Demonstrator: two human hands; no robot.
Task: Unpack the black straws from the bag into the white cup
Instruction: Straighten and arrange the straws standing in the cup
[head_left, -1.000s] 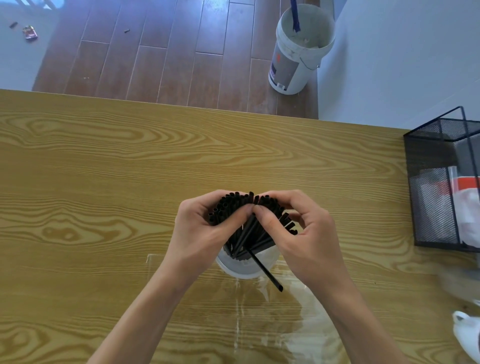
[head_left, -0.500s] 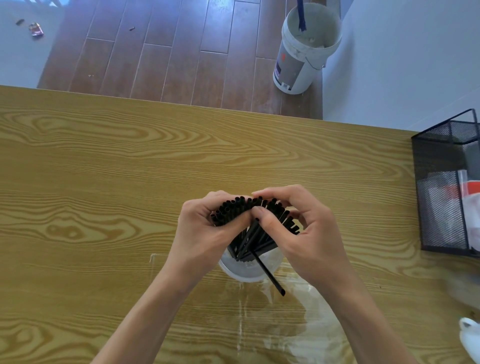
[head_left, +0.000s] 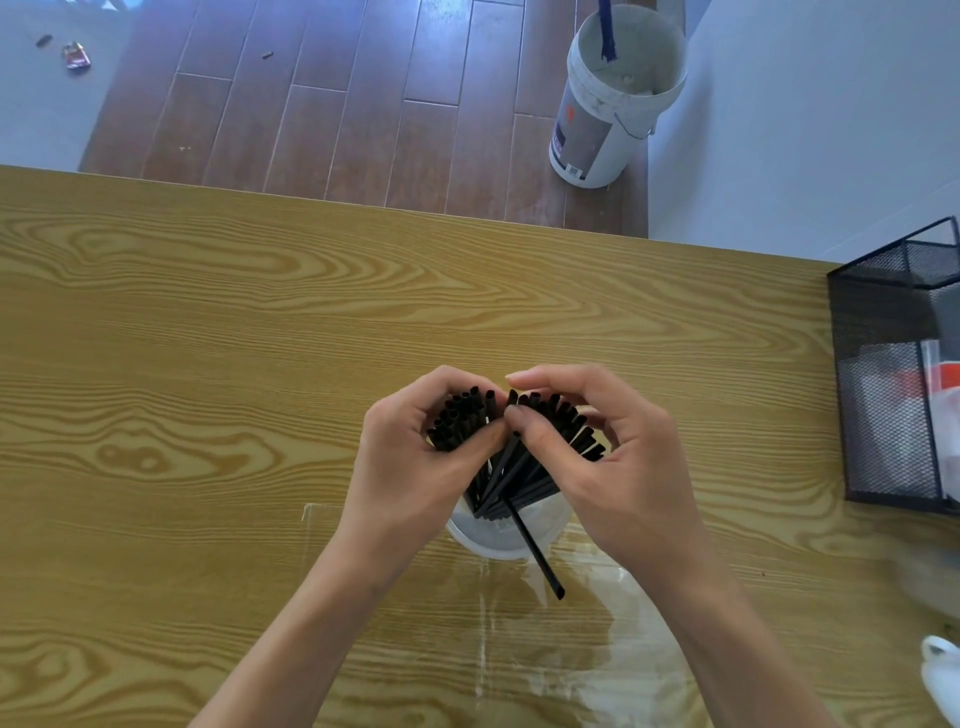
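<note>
Hands (head_left: 511, 457) gripping straws (head_left: 519, 467), cup (head_left: 498, 540) mid-table

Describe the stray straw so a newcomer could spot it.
On the table, find the white cup between both hands. One straw leans out over its near rim, tip toward the person, while the other straws fan away under the fingers.

Wood-grain table (head_left: 208, 338) carries white cup (head_left: 498, 540), clear bag (head_left: 597, 649), black mesh organizer (head_left: 893, 415)
</note>
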